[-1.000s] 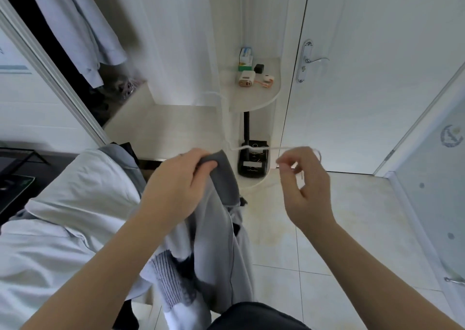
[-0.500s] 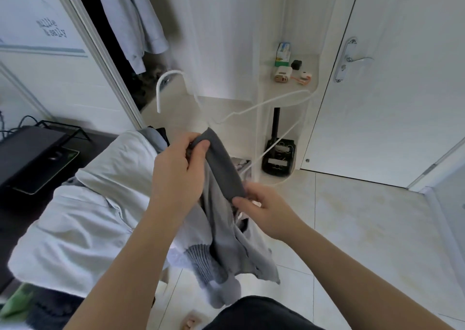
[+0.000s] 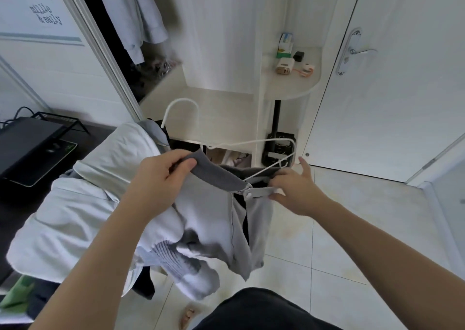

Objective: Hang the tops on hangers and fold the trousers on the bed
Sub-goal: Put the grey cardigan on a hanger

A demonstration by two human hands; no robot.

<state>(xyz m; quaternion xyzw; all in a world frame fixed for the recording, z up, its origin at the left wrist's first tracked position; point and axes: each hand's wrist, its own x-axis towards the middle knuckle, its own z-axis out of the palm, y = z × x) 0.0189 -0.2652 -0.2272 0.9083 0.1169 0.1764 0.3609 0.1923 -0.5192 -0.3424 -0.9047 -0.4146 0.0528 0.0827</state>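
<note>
Your left hand (image 3: pixel 161 176) grips the dark collar of the grey top (image 3: pixel 208 216), thumb over the fold and fingers curled beneath; your right hand (image 3: pixel 294 191) pinches the top's front edge beside a white snap, forefinger held straight; the top hangs between the two hands, its body and a ribbed cuff drooping toward the tiled floor; the white hanger (image 3: pixel 251 142) stands just behind the collar, hook upward, its right shoulder projecting above your right fingers, its left side hidden by the collar; a pale garment (image 3: pixel 83 203) lies heaped at your left.
</note>
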